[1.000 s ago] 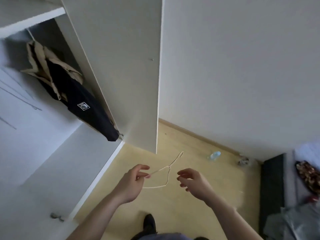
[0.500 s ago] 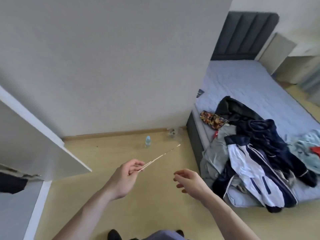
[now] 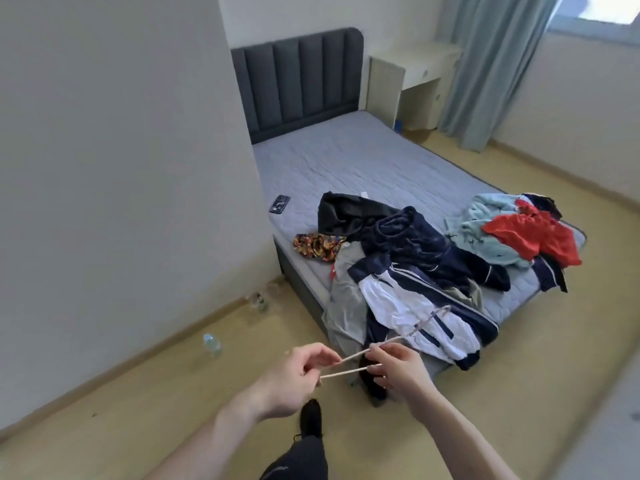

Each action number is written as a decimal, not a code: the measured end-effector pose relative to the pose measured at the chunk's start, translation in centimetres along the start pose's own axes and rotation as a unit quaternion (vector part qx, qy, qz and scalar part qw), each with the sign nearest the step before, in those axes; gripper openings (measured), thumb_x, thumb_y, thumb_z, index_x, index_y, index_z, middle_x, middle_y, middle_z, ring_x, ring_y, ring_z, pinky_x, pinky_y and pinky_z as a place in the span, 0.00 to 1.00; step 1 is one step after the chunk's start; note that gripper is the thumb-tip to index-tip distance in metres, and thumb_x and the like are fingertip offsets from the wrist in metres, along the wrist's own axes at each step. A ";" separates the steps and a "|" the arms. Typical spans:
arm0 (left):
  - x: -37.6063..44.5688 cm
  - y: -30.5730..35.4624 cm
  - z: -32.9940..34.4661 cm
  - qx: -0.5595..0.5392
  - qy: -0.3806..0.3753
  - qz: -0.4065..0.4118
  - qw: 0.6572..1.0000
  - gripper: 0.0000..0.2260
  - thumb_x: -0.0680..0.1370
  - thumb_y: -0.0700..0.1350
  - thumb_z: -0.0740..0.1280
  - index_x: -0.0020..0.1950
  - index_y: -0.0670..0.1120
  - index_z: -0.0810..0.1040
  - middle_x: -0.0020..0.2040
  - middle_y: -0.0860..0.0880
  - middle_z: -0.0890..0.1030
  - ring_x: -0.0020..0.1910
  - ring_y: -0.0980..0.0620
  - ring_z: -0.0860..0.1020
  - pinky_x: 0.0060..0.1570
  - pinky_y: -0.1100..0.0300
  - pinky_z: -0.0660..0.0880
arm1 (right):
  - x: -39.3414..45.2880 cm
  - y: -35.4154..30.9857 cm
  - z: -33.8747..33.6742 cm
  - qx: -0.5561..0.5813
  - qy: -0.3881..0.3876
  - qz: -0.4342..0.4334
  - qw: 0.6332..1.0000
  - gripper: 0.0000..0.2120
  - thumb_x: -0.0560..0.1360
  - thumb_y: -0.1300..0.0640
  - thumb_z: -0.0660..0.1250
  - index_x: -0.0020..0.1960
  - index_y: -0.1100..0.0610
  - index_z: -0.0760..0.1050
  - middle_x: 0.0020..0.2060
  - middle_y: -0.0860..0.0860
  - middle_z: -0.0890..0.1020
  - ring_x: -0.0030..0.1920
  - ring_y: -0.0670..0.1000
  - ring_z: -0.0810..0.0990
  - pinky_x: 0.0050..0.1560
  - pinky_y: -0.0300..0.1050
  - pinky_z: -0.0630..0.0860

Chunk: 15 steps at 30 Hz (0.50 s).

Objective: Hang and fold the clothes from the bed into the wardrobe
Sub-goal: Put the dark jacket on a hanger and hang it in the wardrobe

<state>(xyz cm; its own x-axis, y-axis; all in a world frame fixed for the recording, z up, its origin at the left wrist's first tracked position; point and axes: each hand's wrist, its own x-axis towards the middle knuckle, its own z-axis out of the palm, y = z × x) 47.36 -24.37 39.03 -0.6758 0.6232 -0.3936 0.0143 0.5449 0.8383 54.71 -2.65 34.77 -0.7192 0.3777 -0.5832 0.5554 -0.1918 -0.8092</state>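
A thin pale wire hanger (image 3: 349, 365) is held in front of me over the floor. My left hand (image 3: 294, 379) pinches one end of it, and my right hand (image 3: 394, 370) pinches its other side, the hook pointing toward the bed. On the grey bed (image 3: 346, 168) lies a heap of clothes: a navy and white jacket (image 3: 408, 306), a black garment (image 3: 346, 213), a grey piece (image 3: 346, 299) hanging over the edge, a patterned item (image 3: 317, 245). A second heap holds a light blue garment (image 3: 485, 233) and a red one (image 3: 533, 233). The wardrobe is out of view.
A white wall (image 3: 121, 168) stands on the left. A plastic bottle (image 3: 212, 344) and clear items (image 3: 261, 299) lie on the wooden floor by the skirting. A phone (image 3: 280, 204) rests on the mattress. A desk (image 3: 408, 77) and curtain (image 3: 491, 64) stand behind the bed.
My view has swung right from the wardrobe to the bed. My right hand, empty before, has taken hold of the hanger that my left hand carried.
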 end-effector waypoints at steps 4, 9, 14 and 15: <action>6.4 1.8 0.5 0.039 -0.098 -0.004 0.994 0.18 0.78 0.37 0.62 0.58 0.58 0.82 0.55 0.60 0.84 0.47 0.55 0.82 0.38 0.65 0.78 | 3.3 -0.6 -3.9 0.008 0.053 0.006 0.999 0.08 0.80 0.57 0.70 0.52 0.62 0.81 0.39 0.53 0.87 0.36 0.45 0.85 0.35 0.36 0.79; 16.4 3.2 0.2 0.079 -0.118 0.000 0.990 0.15 0.76 0.42 0.64 0.58 0.58 0.80 0.54 0.63 0.83 0.52 0.65 0.80 0.48 0.67 0.77 | 9.4 -1.6 -8.0 0.015 0.105 0.036 0.994 0.04 0.77 0.62 0.71 0.49 0.62 0.80 0.39 0.56 0.87 0.36 0.48 0.84 0.38 0.43 0.81; 26.4 2.9 -1.7 0.086 -0.108 -0.025 0.990 0.13 0.77 0.42 0.64 0.57 0.56 0.81 0.53 0.60 0.84 0.53 0.58 0.81 0.56 0.60 0.79 | 16.0 -3.2 -11.2 0.024 0.157 0.069 0.985 0.03 0.76 0.64 0.70 0.50 0.60 0.79 0.43 0.55 0.87 0.35 0.48 0.85 0.36 0.43 0.80; 28.2 2.6 -2.2 0.087 -0.111 -0.032 0.989 0.13 0.77 0.41 0.64 0.56 0.56 0.81 0.53 0.59 0.84 0.53 0.57 0.82 0.55 0.59 0.79 | 17.2 -3.6 -11.7 0.030 0.168 0.078 0.982 0.03 0.77 0.65 0.68 0.50 0.60 0.79 0.43 0.55 0.87 0.35 0.49 0.85 0.34 0.43 0.78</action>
<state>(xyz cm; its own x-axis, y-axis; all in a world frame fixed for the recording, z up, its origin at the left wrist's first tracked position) 26.67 -6.57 30.96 -0.5003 0.6819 -0.5336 0.1158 0.6634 0.7392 45.24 15.15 28.45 -0.4428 0.6156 -0.6518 0.6145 -0.3211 -0.7207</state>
